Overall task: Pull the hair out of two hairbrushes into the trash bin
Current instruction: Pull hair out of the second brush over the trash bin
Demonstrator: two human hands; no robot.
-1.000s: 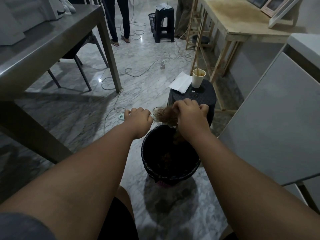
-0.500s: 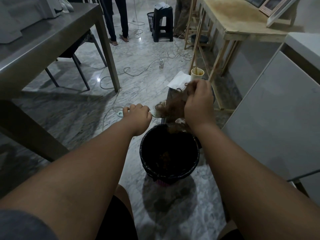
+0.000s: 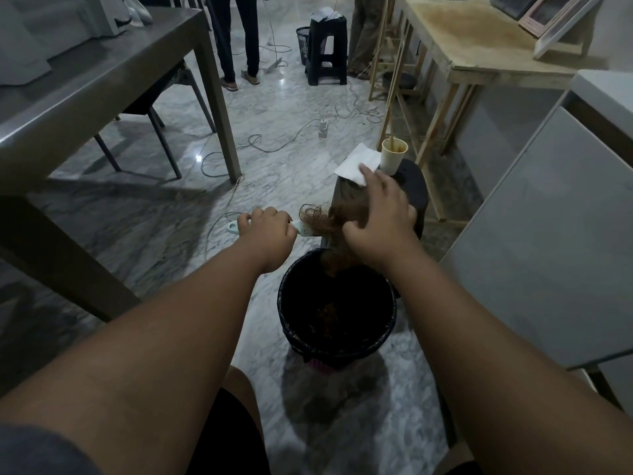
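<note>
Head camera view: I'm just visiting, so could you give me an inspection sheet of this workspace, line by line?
Surface: grey marble floor; no worktop in use.
Job's things: hairbrush held by the far rim of the black trash bin; brown hair stretches from it, more lies inside the bin; second brush not seen.
Clutter: paper cup and white paper on a black stool behind the bin.
Hands: left hand grips the brush handle; right hand grips the hair.
Cables: several cables loose across the floor.
Surroundings: metal table left; wooden table and white cabinet right; people standing at the back.
</note>
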